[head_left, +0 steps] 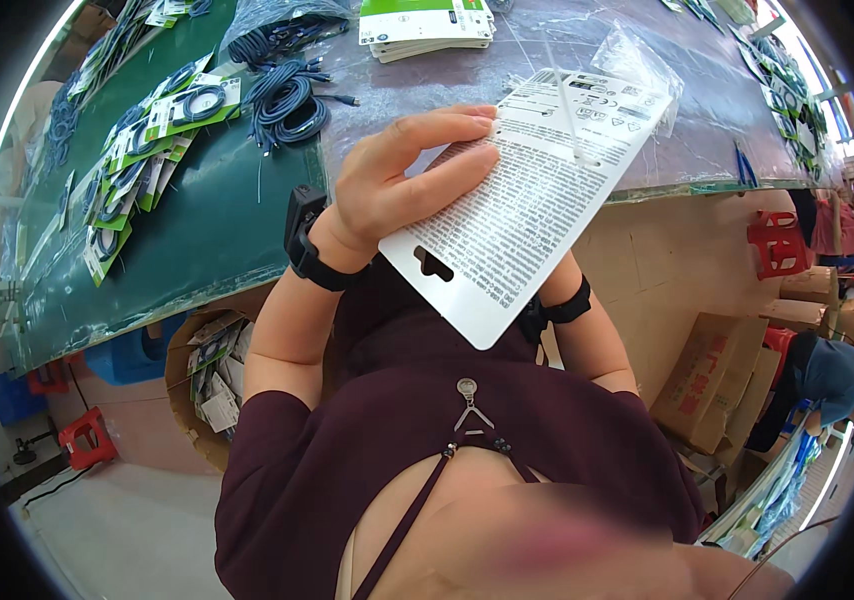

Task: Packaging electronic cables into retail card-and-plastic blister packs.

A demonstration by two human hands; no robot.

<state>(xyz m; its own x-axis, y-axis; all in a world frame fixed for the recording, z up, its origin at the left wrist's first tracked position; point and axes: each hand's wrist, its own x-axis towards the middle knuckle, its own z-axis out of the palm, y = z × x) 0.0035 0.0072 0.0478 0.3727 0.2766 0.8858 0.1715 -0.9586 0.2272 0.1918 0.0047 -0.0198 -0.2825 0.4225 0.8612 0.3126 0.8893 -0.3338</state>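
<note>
A white packaging card (517, 210) with printed text and a hang hole is tilted in front of me, its printed side facing up. My left hand (412, 170) grips its left edge, with the fingers lying over the printed side. A thin pale strip (569, 115) stands at small holes near the card's far end. My right hand is hidden behind the card; only its forearm (587, 325) shows below, so its fingers cannot be seen. Beyond my left hand lies a coiled dark blue cable (287, 100) on the table.
A stack of green and white cards (427, 28) lies at the far side. Carded cables (152, 140) spread over the green tabletop (237, 225) at left. Blue-handled snips (744, 167) lie near the right edge. Cartons (712, 380) and a red stool (779, 245) stand on the floor.
</note>
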